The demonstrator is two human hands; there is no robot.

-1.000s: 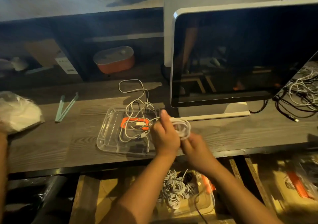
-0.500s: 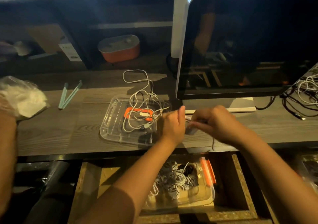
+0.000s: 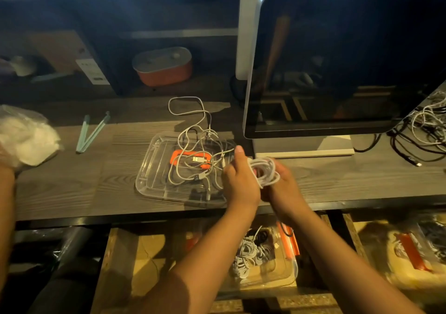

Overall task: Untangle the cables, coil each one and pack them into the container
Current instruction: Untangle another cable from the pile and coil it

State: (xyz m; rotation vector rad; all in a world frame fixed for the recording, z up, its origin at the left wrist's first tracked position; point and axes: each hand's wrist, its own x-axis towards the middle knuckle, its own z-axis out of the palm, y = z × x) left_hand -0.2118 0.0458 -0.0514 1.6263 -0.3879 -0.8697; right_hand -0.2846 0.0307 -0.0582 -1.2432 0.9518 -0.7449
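Dim, warm-tinted view. Desk (image 3: 72, 181) top was lit in patches, wood grain clear; back strip under shelf (image 3: 169, 33) lay in deep shadow, contents murky. Monitor (image 3: 350, 60) screen was dark, carried faint reflections, hazy toward top. White cable coil (image 3: 264, 171) between left hand (image 3: 241, 181) and right hand (image 3: 284, 190) stood bright, strands sharp. Wide-angle bend curved monitor frame; forearms at bottom edge were soft and blurred

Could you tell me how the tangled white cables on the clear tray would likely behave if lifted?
Probably floppy: the cables lie in loose loops. They likely drag each other along, since they cross. The tray looks light and may shift.
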